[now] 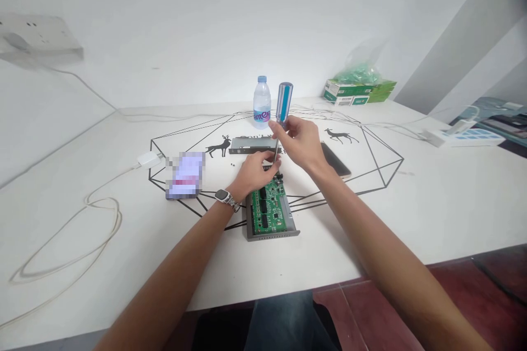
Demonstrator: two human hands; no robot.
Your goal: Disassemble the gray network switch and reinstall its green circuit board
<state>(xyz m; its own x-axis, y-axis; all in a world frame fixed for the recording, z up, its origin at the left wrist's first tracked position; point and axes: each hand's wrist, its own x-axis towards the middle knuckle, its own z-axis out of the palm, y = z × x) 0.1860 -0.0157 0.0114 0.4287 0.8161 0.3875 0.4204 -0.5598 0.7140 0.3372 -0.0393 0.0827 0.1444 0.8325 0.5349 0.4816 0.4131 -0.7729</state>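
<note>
My right hand grips a screwdriver with a clear and blue striped handle, held nearly upright. Its thin metal shaft runs down to the far end of an open metal case with a green circuit board inside. Around the lower shaft, the thumb and forefinger of my left hand are pinched together over the board's far end. They hide the screwdriver's tip and whatever it touches. Just beyond my left hand lies a flat metal cover.
A water bottle stands behind the cover. A lit phone lies left, a dark phone right. A charger with looped cable is at far left. Green-white boxes and a power strip sit at right.
</note>
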